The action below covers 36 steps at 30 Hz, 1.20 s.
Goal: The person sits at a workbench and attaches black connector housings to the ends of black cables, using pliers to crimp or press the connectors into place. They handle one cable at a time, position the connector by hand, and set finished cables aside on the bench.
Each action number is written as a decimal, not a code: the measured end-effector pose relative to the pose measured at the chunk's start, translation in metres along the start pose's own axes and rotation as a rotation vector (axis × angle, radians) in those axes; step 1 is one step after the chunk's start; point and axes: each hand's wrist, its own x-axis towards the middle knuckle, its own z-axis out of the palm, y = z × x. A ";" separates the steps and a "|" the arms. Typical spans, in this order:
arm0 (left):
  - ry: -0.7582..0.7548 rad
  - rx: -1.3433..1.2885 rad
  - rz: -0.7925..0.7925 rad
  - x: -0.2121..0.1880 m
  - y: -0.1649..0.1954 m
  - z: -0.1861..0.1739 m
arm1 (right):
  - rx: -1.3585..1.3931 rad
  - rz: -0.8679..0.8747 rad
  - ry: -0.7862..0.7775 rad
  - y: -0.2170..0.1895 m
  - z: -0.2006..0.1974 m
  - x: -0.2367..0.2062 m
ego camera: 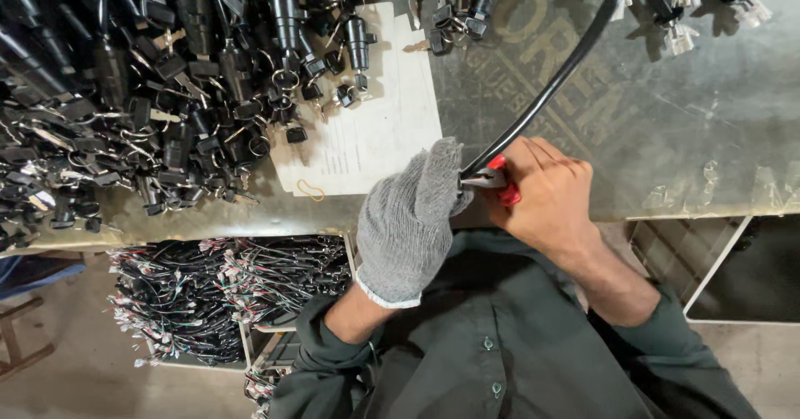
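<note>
Left hand [410, 223], in a grey knit glove, is closed around the near end of a black cable [557, 76]. Right hand [550, 194], bare, is clamped on red-handled pliers [497, 179], whose jaws meet the cable end just beside the gloved fingers. The cable runs far and right across the grey worktable [667, 136]. A heap of black key switches [150, 94] lies far left, partly on a paper sheet [383, 127]. Wire harness bundles [225, 290] fill a bin below the table's near edge.
</note>
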 end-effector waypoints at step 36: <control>0.192 -0.330 -0.173 0.021 -0.048 -0.079 | -0.257 -0.313 0.101 0.020 -0.002 0.043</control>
